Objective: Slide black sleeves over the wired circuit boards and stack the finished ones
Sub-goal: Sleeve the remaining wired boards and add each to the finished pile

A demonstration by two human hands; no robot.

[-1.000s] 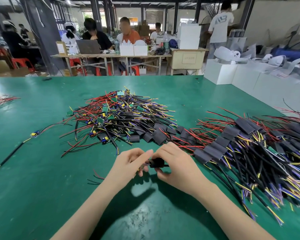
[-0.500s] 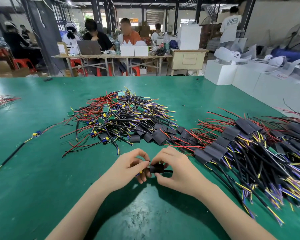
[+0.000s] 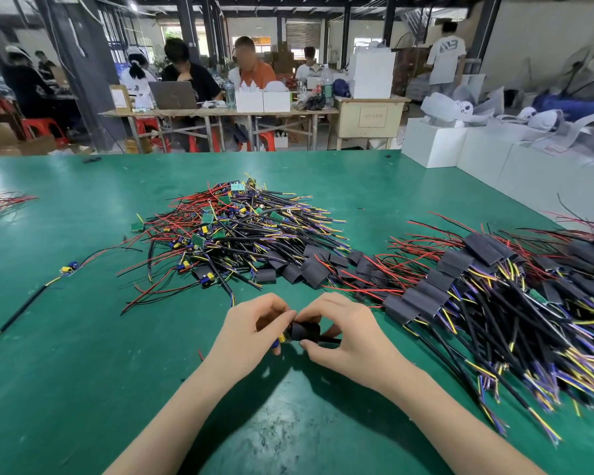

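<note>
Green table [image 3: 83,337]: two hands, seemingly one sleeve [image 3: 305,331].

Your left hand [image 3: 251,332] and right hand [image 3: 348,332] meet over the green bench [image 3: 66,354], both pinching one black sleeve [image 3: 305,331]. Unsleeved boards [image 3: 234,231] lie heaped ahead, loose sleeves [image 3: 309,265] beside them, finished ones [image 3: 494,293] stacked at your right.

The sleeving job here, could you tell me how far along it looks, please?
Done: a large stack of sleeved boards lies at the right. In hand: the right hand pinches a black sleeve while the left hand holds a board at its mouth, yellow parts not yet covered. Left: a pile of bare wired boards, loose sleeves beside it, and one stray board at the left.
</note>
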